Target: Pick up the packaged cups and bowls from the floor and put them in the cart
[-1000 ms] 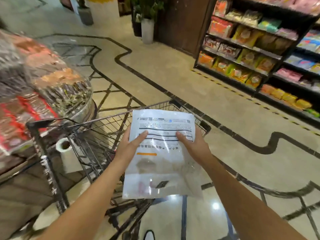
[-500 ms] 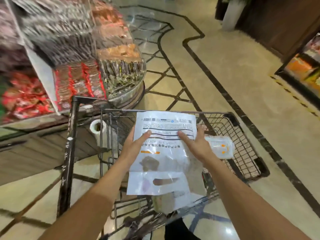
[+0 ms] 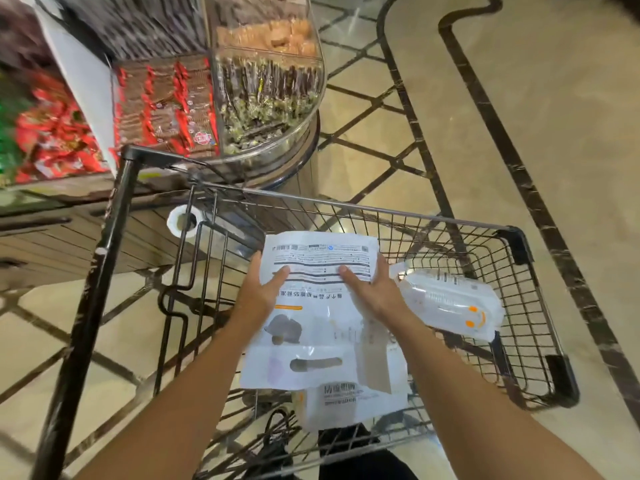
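Both hands, left hand (image 3: 266, 289) and right hand (image 3: 370, 289), gripped 1 white package (image 3: 322, 327) over the cart (image 3: 512, 244); 1 cup pack (image 3: 450, 303) already lay inside at 3 o'clock (floor leftovers unseen).

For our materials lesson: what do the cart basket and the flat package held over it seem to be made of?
Cart basket: dark coated metal wire, judging by its thin rigid grid. Flat package, held by the left hand and right hand: probably glossy white plastic film; it creases and reflects light.
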{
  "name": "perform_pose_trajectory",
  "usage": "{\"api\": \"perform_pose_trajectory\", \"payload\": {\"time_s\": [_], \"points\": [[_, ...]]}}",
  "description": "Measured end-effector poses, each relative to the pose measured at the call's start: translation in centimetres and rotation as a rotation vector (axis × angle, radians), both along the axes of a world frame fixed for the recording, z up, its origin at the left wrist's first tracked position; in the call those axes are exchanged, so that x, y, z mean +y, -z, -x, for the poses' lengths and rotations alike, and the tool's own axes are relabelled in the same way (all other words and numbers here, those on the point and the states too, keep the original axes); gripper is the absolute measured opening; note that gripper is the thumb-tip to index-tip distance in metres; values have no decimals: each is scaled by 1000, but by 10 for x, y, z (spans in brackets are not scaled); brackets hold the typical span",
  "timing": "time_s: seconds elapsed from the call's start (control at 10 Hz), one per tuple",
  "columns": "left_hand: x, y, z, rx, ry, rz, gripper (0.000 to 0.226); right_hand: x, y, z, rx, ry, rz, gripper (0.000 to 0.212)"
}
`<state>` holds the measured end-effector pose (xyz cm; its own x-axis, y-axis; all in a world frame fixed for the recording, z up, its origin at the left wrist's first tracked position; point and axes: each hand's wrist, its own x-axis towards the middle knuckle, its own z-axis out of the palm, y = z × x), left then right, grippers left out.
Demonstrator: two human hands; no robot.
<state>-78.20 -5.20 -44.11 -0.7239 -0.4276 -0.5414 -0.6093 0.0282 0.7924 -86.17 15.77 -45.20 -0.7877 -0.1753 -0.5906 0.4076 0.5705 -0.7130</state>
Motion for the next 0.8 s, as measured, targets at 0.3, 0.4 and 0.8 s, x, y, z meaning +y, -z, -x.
{"api": "perform_pose_trajectory", "payload": {"time_s": [0.3, 0.4, 0.8], "points": [[11, 16, 0, -111, 9, 343, 56, -9, 24, 6, -89, -27, -161, 115], [13, 19, 2, -101, 7, 394, 54, -9, 27, 7, -28, -55, -260, 104], [3, -35, 3, 170, 515, 779, 62, -4, -27, -31, 155, -202, -278, 94]]}}
